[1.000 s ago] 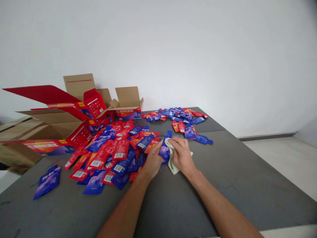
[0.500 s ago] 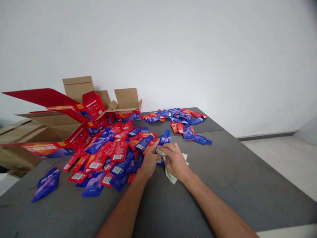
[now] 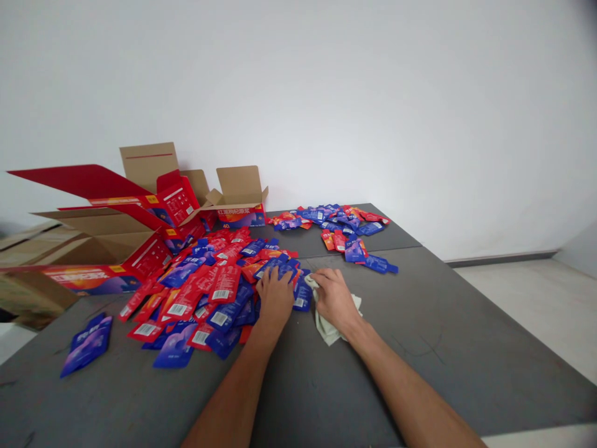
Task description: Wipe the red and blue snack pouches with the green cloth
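Head view: grey table (image 3: 420, 361); opened cartons (image 3: 240, 216) at left; heap of red and blue pouches (image 3: 186, 295) before them. Left hand (image 3: 276, 300) — half-curled over the heap's right edge, grip uncertain to me. Right hand (image 3: 334, 302) — closed on a pale cloth (image 3: 328, 331), beside a blue pouch (image 3: 303, 300).

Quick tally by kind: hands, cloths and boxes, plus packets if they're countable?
Left hand and right hand: 2
Cloth: 1
Boxes: at least 3, overlapping
Packets: too heaped to count
Total without packets: at least 6
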The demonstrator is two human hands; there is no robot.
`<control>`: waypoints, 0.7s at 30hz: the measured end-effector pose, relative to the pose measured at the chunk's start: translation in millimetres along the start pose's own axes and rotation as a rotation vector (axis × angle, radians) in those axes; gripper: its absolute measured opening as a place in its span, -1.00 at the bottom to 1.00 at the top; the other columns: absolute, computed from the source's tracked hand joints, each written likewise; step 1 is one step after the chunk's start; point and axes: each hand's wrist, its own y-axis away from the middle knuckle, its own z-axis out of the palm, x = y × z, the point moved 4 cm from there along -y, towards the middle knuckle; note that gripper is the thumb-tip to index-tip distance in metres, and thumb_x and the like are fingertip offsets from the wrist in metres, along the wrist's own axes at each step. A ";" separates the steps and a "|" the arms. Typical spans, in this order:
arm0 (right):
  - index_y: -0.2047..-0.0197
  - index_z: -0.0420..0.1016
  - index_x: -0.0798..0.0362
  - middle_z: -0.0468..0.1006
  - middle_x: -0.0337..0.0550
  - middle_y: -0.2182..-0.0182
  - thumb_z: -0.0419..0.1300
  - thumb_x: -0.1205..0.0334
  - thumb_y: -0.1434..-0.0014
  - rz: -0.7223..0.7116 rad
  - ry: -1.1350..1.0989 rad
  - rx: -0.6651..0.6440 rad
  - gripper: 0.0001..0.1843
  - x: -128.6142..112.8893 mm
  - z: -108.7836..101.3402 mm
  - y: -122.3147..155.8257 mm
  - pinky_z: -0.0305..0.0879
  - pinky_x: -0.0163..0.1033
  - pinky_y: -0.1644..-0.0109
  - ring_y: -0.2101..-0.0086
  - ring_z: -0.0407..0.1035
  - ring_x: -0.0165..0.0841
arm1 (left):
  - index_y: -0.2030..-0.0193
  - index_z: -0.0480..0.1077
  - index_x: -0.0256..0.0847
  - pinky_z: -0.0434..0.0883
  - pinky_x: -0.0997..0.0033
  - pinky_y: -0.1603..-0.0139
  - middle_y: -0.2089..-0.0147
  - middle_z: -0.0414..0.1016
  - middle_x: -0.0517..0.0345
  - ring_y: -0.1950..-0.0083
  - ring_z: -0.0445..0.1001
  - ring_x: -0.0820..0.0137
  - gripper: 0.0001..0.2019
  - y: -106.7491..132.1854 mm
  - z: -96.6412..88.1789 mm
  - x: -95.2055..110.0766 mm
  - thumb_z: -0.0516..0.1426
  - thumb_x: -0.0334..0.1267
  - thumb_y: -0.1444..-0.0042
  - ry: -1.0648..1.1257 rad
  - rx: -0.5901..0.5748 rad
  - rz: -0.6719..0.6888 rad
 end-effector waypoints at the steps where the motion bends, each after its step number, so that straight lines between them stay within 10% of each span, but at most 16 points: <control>1: 0.02 0.56 0.07 0.51 0.00 0.08 0.07 0.60 -0.05 0.013 0.016 -0.012 -0.51 2.5 1.0 0.1 0.29 -0.10 -0.04 0.08 0.29 -0.19 | -0.06 0.53 -0.08 0.04 -0.25 -0.31 -0.29 0.35 -0.17 -0.38 0.11 -0.10 -0.66 1.6 2.5 0.1 0.07 -0.30 -0.21 -0.066 -0.009 0.013; 11: 0.12 0.59 0.05 0.55 0.01 0.17 0.11 0.55 -0.08 0.118 0.137 0.002 -0.62 34.2 -8.4 -3.4 0.22 -0.11 -0.03 0.13 0.35 -0.19 | -0.06 0.51 -0.10 -0.08 -0.23 -0.37 -0.27 0.36 -0.13 -0.41 0.04 -0.07 -0.67 4.7 17.6 42.0 0.05 -0.29 -0.21 -0.111 0.013 0.163; 21: 0.19 0.57 0.14 0.53 0.14 0.18 0.15 0.40 -0.10 0.473 0.259 0.240 -0.79 104.3 -50.7 -0.1 0.15 -0.05 -0.02 0.10 0.34 -0.08 | -0.23 0.38 -0.15 0.06 0.03 -0.38 -0.34 0.28 -0.15 -0.39 0.17 0.11 -0.50 -38.5 109.4 123.8 0.01 -0.45 -0.15 0.362 -0.244 0.341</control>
